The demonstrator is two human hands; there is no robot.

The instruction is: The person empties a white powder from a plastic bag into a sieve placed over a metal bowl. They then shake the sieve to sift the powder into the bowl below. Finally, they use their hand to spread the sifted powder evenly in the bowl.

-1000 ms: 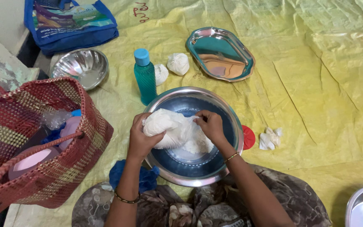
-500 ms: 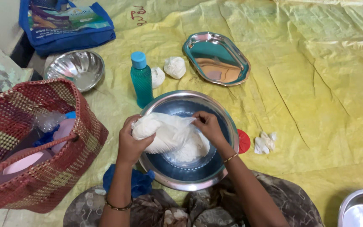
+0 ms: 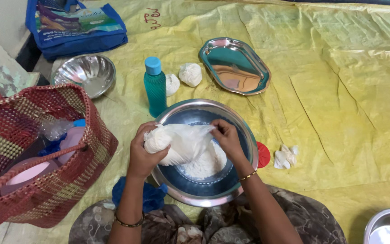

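Both hands have drawn a little closer since the earlier frame, and the bag now hangs lower over the bowl with more flour heaped beneath it. Left hand point(image 3: 143, 156) is closed around the bunched, full end of the thin white plastic bag point(image 3: 181, 143), while the right hand point(image 3: 226, 138) pinches its open mouth; the bag looks soft, limp and slippery, best gripped at the gathered neck. It sags over white flour point(image 3: 204, 165) in the steel bowl point(image 3: 244, 131), beside a teal bottle point(image 3: 155, 88).

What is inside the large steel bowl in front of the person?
The steel bowl holds white flour. A white bag, held above in both hands, covers part of it.
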